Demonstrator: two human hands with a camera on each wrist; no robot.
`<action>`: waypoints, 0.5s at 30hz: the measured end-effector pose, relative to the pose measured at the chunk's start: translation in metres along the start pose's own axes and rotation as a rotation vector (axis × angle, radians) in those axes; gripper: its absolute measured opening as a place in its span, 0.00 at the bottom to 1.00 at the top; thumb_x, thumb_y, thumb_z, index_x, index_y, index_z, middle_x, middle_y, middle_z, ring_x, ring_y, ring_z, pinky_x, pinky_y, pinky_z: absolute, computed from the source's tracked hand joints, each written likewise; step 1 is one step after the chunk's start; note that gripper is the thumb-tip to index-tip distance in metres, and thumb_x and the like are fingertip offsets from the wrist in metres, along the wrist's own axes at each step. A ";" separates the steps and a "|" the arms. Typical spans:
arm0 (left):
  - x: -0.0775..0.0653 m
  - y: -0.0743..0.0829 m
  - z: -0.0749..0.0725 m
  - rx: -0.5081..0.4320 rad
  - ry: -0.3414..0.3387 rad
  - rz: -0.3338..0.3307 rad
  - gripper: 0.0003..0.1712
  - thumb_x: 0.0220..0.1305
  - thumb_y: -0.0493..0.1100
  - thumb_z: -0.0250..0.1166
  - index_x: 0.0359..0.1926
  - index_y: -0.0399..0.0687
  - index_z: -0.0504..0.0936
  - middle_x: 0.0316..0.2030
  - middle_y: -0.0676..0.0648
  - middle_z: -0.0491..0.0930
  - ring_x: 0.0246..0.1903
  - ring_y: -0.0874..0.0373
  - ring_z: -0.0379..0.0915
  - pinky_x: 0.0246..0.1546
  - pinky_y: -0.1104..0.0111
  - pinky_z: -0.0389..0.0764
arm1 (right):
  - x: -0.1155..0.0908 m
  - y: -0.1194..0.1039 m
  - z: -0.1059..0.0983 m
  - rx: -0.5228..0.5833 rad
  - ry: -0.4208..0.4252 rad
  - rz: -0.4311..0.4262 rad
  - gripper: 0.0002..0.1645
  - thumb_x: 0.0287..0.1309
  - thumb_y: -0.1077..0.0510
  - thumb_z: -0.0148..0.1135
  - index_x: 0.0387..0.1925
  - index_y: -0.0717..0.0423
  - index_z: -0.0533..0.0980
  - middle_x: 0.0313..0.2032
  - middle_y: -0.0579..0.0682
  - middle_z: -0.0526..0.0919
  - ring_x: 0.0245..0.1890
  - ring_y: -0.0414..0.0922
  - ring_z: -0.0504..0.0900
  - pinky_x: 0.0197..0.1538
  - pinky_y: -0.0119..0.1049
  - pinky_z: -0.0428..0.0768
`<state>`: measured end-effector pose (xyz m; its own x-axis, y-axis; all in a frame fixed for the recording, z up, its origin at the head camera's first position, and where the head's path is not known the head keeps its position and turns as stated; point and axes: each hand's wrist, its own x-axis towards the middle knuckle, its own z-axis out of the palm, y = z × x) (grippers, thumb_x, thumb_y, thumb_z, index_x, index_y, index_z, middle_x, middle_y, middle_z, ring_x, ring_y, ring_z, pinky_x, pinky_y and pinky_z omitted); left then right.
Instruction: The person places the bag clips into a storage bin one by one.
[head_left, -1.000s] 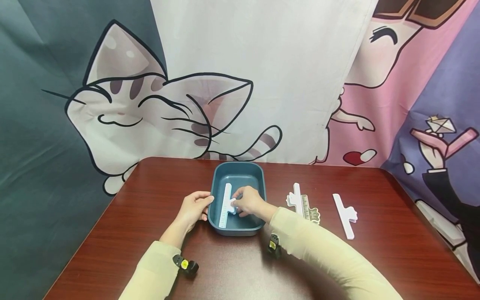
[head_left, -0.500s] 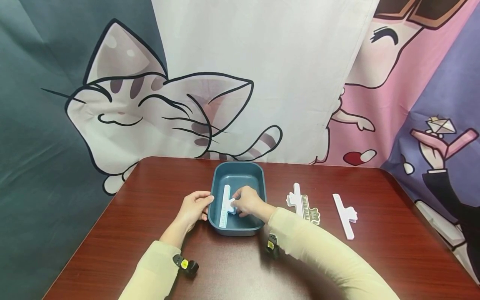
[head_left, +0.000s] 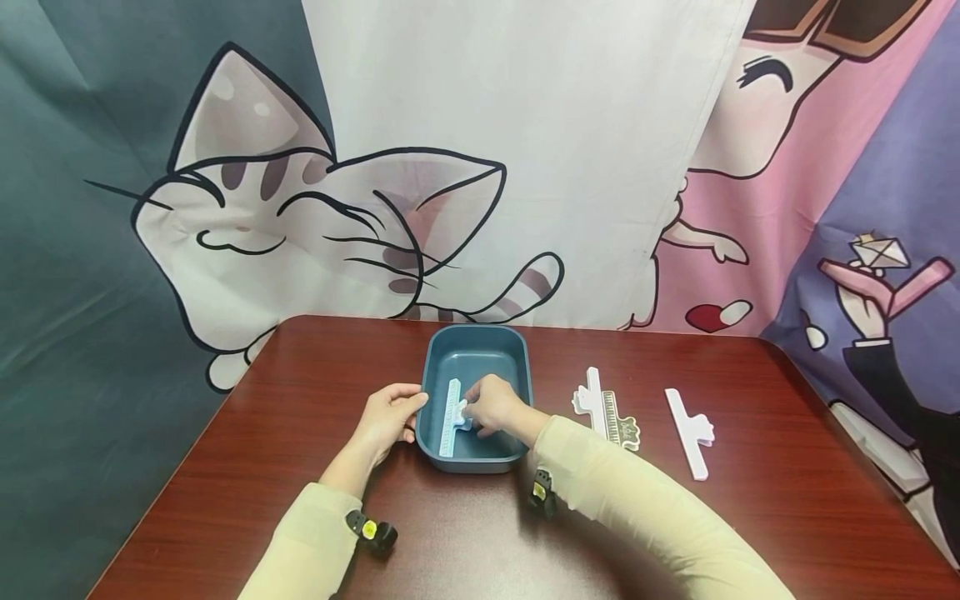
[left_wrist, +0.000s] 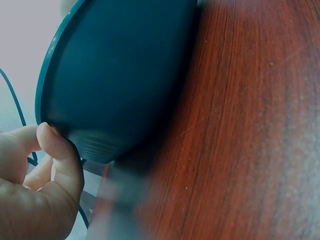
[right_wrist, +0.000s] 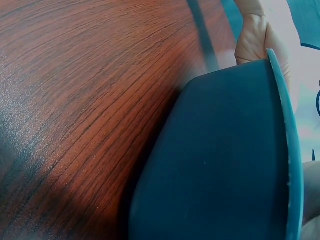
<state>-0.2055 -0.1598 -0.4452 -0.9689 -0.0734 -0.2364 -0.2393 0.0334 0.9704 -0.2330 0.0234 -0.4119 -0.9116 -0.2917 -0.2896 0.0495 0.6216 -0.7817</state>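
A blue-grey plastic bin stands on the table, its outer wall filling much of both wrist views. My left hand holds it by the left side, the thumb right at the rim in the left wrist view. Inside the bin, toward its left wall, is a white paper clip with a long ruler-marked bar. The fingers of my right hand pinch that clip by its short handle. In the right wrist view the bin's wall hides the clip and most of the right hand.
Right of the bin, a white long-bar clip lies beside a clear-and-gold ruler clip. Farther right is another white clip. A cartoon-printed cloth hangs behind the reddish-brown table.
The far end of the clip in the bin has come down toward me, and its ruler marks show along more of the bar. Both hands stay nearly where they were.
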 end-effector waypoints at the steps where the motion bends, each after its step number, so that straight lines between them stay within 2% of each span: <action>1: 0.000 0.000 0.000 0.001 0.000 0.000 0.20 0.61 0.38 0.63 0.53 0.35 0.75 0.19 0.49 0.75 0.14 0.63 0.66 0.12 0.75 0.72 | 0.000 0.000 0.000 0.001 0.000 0.001 0.16 0.53 0.68 0.62 0.46 0.71 0.77 0.31 0.62 0.84 0.29 0.52 0.86 0.23 0.35 0.83; 15: 0.000 -0.001 0.001 0.007 0.005 0.004 0.19 0.61 0.38 0.62 0.53 0.34 0.75 0.18 0.50 0.74 0.14 0.63 0.66 0.11 0.75 0.72 | 0.000 0.000 -0.001 -0.017 -0.029 0.029 0.22 0.52 0.69 0.61 0.51 0.70 0.75 0.30 0.63 0.84 0.30 0.52 0.86 0.24 0.35 0.84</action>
<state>-0.2053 -0.1589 -0.4457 -0.9696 -0.0778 -0.2321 -0.2357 0.0407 0.9710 -0.2337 0.0241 -0.4113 -0.8976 -0.2940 -0.3285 0.0688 0.6426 -0.7631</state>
